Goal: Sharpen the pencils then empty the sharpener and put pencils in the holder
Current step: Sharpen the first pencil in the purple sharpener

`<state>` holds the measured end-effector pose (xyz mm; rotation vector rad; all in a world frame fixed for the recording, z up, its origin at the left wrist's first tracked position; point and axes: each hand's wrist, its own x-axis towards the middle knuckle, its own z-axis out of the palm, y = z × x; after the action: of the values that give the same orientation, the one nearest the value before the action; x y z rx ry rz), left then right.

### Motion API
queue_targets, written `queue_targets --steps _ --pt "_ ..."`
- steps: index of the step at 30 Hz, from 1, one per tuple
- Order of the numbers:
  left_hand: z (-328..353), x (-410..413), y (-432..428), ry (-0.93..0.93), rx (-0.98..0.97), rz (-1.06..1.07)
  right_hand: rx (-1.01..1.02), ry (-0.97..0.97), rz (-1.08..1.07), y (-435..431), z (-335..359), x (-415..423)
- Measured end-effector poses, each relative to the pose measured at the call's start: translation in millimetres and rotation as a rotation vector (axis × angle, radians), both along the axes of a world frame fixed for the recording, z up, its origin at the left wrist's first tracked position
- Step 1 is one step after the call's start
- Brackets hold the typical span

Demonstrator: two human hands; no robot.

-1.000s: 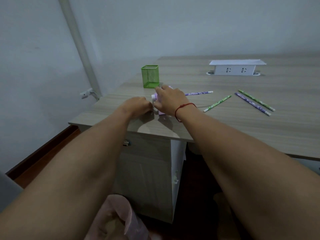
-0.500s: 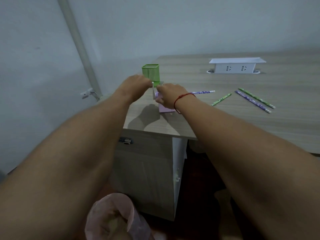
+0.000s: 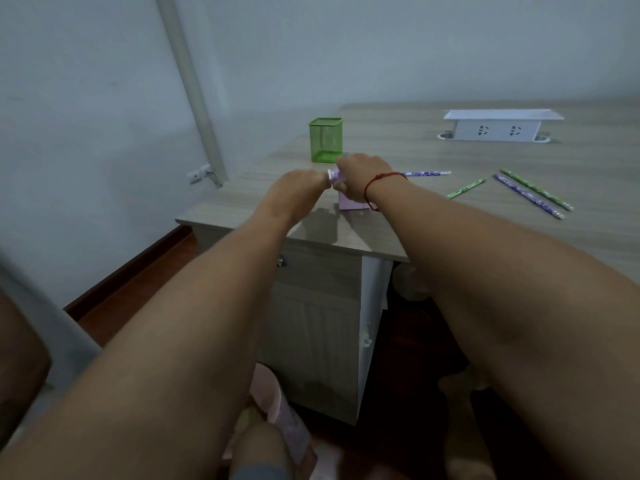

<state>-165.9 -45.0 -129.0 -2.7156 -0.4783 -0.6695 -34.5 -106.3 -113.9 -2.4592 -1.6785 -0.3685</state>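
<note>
A lilac crank sharpener (image 3: 351, 203) stands near the desk's left front corner. My right hand (image 3: 362, 176) grips its top and hides most of it. My left hand (image 3: 299, 185) is curled round the white crank handle (image 3: 330, 175) on its left side. A purple pencil (image 3: 427, 173) sticks out to the right from behind my right hand, as if fed into the sharpener. Three more pencils lie on the desk to the right: a green one (image 3: 465, 188), a purple one (image 3: 528, 196) and another green one (image 3: 536, 189). The green mesh holder (image 3: 325, 140) stands just behind my hands.
A white socket box (image 3: 497, 125) sits at the back of the wooden desk (image 3: 450, 230). A bin with a pink bag (image 3: 277, 407) stands on the floor below the desk's corner, in front of the cabinet (image 3: 311, 327). A wall runs on the left.
My left hand went from low at the sharpener's side up toward the holder, then back down level with the crank. My right hand stayed on the sharpener.
</note>
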Motion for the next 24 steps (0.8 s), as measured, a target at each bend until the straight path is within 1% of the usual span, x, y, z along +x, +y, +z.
queue_targets --steps 4,7,10,12,15,20,24 --pt "-10.8 -0.5 2.1 0.006 -0.119 0.034 0.004 -0.011 0.007 4.0 0.4 0.9" --pt "-3.8 2.9 8.8 0.046 -0.099 0.033 0.031 0.000 -0.009 7.5 -0.8 3.6" --pt "-5.0 0.2 8.5 0.062 -0.129 0.032 0.018 0.009 -0.002 10.1 -5.6 2.1" --pt "-7.4 2.7 5.8 0.105 -0.156 0.057 0.023 0.020 0.001 9.2 -6.2 3.5" --pt "-14.5 9.0 0.6 0.203 -0.212 0.150 0.029 0.033 0.007 7.3 -6.3 6.3" --pt "-13.6 11.8 1.7 0.192 -0.304 0.191 0.105 0.028 0.035 5.9 -12.0 2.7" --pt "-18.6 14.9 11.7 0.239 -0.330 0.204 0.110 -0.012 0.058 8.1 -14.1 2.0"
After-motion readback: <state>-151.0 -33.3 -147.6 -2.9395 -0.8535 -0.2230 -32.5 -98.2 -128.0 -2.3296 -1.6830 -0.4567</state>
